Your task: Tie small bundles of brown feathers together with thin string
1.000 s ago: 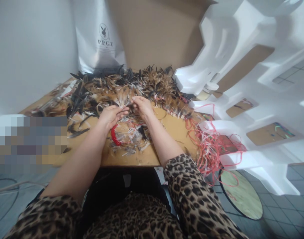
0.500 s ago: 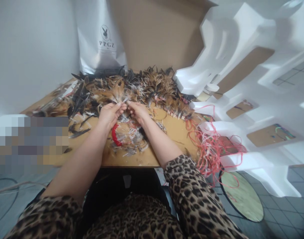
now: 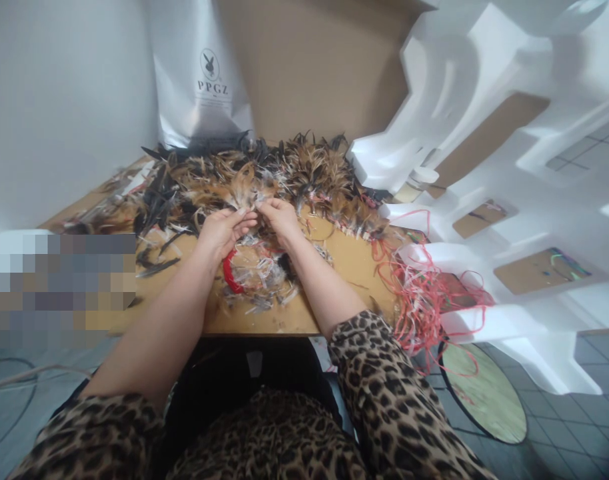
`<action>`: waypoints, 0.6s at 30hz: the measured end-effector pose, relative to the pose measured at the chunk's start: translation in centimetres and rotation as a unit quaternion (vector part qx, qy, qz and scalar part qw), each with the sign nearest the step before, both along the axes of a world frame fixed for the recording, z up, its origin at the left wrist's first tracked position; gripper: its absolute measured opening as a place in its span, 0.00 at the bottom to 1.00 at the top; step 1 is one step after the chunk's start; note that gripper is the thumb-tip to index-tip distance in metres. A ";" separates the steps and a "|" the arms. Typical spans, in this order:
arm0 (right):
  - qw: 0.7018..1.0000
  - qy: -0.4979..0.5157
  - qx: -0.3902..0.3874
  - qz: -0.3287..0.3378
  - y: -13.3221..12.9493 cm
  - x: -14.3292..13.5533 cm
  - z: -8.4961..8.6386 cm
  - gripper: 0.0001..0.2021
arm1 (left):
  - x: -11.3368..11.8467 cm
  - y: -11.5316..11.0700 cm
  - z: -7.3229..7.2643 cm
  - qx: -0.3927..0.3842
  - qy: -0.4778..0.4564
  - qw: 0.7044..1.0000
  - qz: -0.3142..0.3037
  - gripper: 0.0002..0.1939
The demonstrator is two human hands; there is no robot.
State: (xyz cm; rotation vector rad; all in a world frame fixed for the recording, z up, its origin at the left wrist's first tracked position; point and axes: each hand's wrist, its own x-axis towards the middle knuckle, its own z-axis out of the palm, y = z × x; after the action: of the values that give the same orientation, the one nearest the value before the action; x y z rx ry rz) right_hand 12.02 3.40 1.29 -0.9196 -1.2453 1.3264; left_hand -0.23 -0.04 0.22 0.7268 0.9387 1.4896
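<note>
My left hand [image 3: 226,230] pinches the pale quill end of a small brown feather bunch [image 3: 244,187], its fingertips pressed together. Close beside it, nearly touching, my right hand [image 3: 279,220] is also closed at the fingertips; the small thing between them is too tiny to make out. Behind both hands lies a wide pile of brown and black feathers [image 3: 314,167]. Below them, a red cord coil [image 3: 230,273] rests on the wooden table [image 3: 349,267], with white quill scraps [image 3: 264,273] beside it.
Tangled pink-red string [image 3: 424,300] hangs at the table's right edge. White foam pieces [image 3: 514,320] stand along the right. A silver bag [image 3: 199,87] and a cardboard panel [image 3: 324,67] rise behind the feathers. A round green-topped stool [image 3: 489,393] is at lower right.
My right hand has shifted slightly up, and the brown feather bunch has moved a little to the right and stands more upright at the fingertips. My left hand has moved slightly right.
</note>
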 end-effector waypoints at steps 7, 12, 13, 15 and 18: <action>0.995 -0.058 0.082 -0.011 0.1 0.0 0.0 0.12 | -0.1 0.2 -0.3 -0.012 0.001 1.000 -0.003 0.06; 0.994 -0.055 0.093 -0.002 -0.1 -0.1 0.0 0.11 | -0.1 0.1 -0.3 -0.010 0.007 0.999 -0.037 0.05; 0.994 -0.054 0.093 0.000 -0.1 -0.1 0.0 0.10 | -0.1 0.1 -0.3 -0.010 0.008 0.999 -0.041 0.05; 0.995 -0.053 0.088 0.005 -0.2 -0.1 0.0 0.10 | -0.1 0.1 -0.4 -0.003 0.013 0.999 -0.043 0.05; 0.996 -0.045 0.072 0.011 -0.2 -0.1 0.1 0.09 | -0.2 0.2 -0.6 0.016 0.038 0.999 -0.029 0.05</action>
State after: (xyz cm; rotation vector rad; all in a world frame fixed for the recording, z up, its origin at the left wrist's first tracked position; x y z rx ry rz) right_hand 11.92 3.19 1.40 -0.8737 -1.4043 1.2068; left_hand -0.40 0.13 -0.35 0.8327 0.9453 1.4363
